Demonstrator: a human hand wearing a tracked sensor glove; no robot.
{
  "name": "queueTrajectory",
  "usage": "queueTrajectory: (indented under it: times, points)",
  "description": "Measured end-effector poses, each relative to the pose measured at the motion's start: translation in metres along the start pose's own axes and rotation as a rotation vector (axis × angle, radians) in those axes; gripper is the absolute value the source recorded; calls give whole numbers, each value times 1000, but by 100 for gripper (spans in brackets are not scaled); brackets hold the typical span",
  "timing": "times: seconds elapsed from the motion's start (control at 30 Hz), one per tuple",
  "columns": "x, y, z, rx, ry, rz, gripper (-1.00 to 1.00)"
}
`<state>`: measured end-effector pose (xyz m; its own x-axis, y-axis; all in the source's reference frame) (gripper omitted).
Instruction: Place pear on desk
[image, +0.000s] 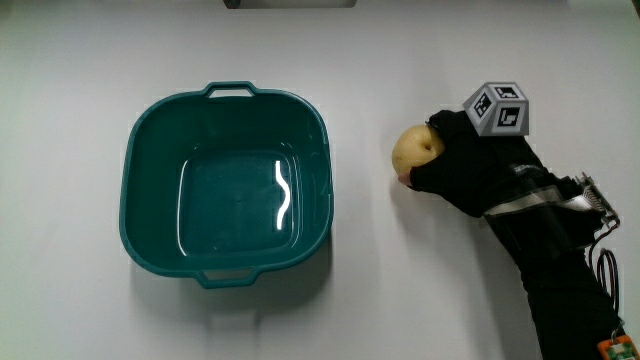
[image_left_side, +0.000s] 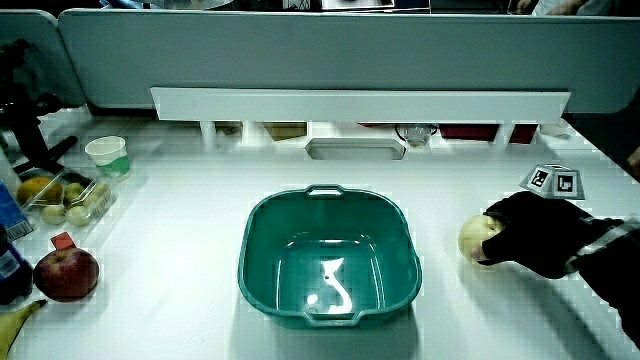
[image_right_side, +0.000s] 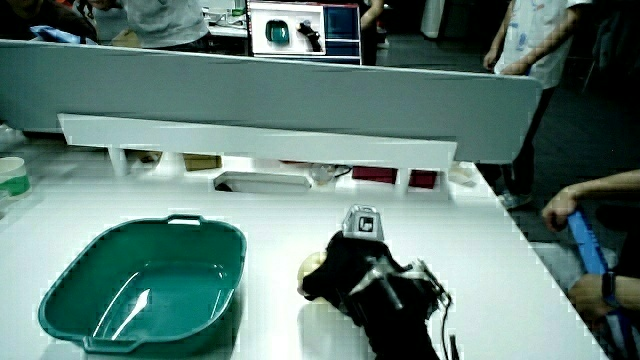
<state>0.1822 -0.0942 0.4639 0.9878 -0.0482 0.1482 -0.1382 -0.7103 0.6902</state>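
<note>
Main view has the hand (image: 462, 160) wrapped around the pear (image: 416, 152), fingers curled over it, with the fruit sitting on the white table (image: 380, 290) just beside the teal basin (image: 226, 184), not touching it. The basin looks empty. In a side view, a red apple (image_left_side: 66, 274) and a banana tip (image_left_side: 18, 318) sit near the table's edge, well apart from the pear.

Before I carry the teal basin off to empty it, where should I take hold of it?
Grip the teal basin by its two loop handles, one on the rim edge farthest from the person and one on the nearest, coming from above. It stands upright, seemingly holding water, so two level grips probably spill least. The hand holds the pear beside it.
</note>
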Motion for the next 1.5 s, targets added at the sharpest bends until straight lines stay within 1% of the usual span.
queueTrajectory:
  times: [0.03, 0.07, 0.1, 0.13, 0.17, 0.23, 0.27, 0.3, 0.33, 0.4, 0.43, 0.47, 0.5, 0.53, 0.57, 0.6, 0.63, 0.7, 0.73, 0.77, 0.8, 0.83, 0.87, 0.9, 0.97, 1.03, 1.1, 1.13, 1.2, 1.23, 1.27, 1.3, 1.33, 1.37, 1.43, 1.47, 1.5]
  points:
    - [-2, -2, -1, 2, -9, 1, 0]
    - [-1, 0, -5, 1, -12, -11, 0]
    - [0, 3, -8, -14, -8, -5, 0]
    - [2, 6, -13, -12, -21, -27, 0]
    - [0, 4, -12, -20, -16, -12, 0]
    - [2, 5, -17, -15, -25, -23, 0]
    - [4, 7, -19, -29, -29, -28, 0]
    - [5, 6, -19, -14, -6, -38, 0]
    - [3, 5, -18, -21, -18, -29, 0]
    - [5, 6, -19, -28, -17, -36, 0]
    - [6, 8, -21, -37, -8, -44, 0]
    - [6, 7, -21, -45, 1, -38, 0]
    - [9, 8, -23, -52, 1, -48, 0]
    - [12, 9, -25, -58, 18, -56, -3]
    - [14, 8, -25, -58, 31, -53, -7]
    - [17, 9, -27, -69, 46, -52, -10]
    - [18, 8, -27, -67, 59, -54, -13]
    - [17, 7, -27, -76, 76, -39, -20]
    - [18, 8, -29, -72, 72, -56, -23]
    - [17, 7, -28, -78, 75, -43, -27]
    - [19, 9, -31, -95, 78, -58, -30]
    - [19, 8, -30, -111, 95, -49, -33]
    - [20, 9, -32, -114, 86, -61, -37]
    - [20, 9, -31, -116, 90, -59, -40]
    - [20, 9, -33, -143, 97, -54, -47]
    - [20, 10, -35, -157, 90, -60, -53]
    - [19, 8, -34, -160, 63, -76, -60]
    - [18, 6, -34, -171, 53, -81, -63]
    - [14, -2, -27, -171, 35, -90, -70]
    - [13, -5, -25, -162, 7, -116, -73]
    - [8, -10, -21, -161, -13, -119, -77]
    - [1, -16, -16, -176, -41, -114, -80]
    - [-4, -22, -11, -156, -57, -121, -83]
    - [-11, -30, -7, -141, -59, -107, -87]
    - [-28, -49, 3, -72, -121, -87, -93]
    - [-34, -56, 4, -29, -142, -71, -97]
    - [-41, -65, 4, 8, -178, -65, -100]
